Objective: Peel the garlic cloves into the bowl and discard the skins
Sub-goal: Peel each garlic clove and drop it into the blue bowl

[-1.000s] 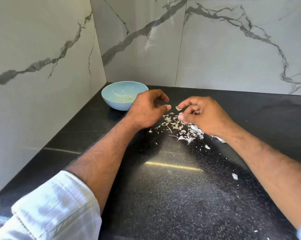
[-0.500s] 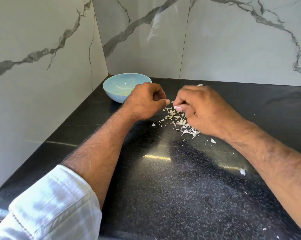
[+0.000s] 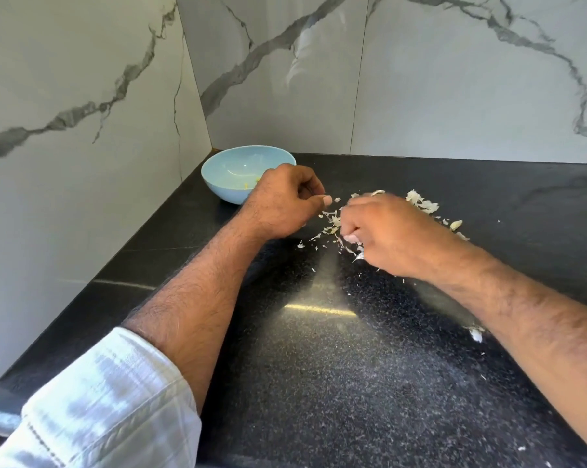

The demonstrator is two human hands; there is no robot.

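Inspection, left to right. The blue bowl (image 3: 227,170) sits in the counter corner, upright, with a few yellowish bits inside, probably peeled garlic, too small to confirm. Your left hand (image 3: 282,202) is just beside its rim, fingers curled in with the thumb forward; whether it pinches a scrap cannot be told. The skins (image 3: 331,224) lie scattered on the black counter (image 3: 319,366) between and behind the hands, a second clump (image 3: 422,202) beyond your right knuckles. Your right hand (image 3: 386,234) is down over the pile, fingers bent onto the flakes; whether they are clamped on any cannot be told (the frame is blurred there). Judged step: gathering skins for disposal. Sweep them into one heap with the hand's edge before lifting; the flakes look light and could drift. One pale piece (image 3: 456,225) to the right looks like a clove, long axis running near-left to far-right, pointed end unclear; check it before sweeping. A stray flake (image 3: 476,334) lies by your right forearm.
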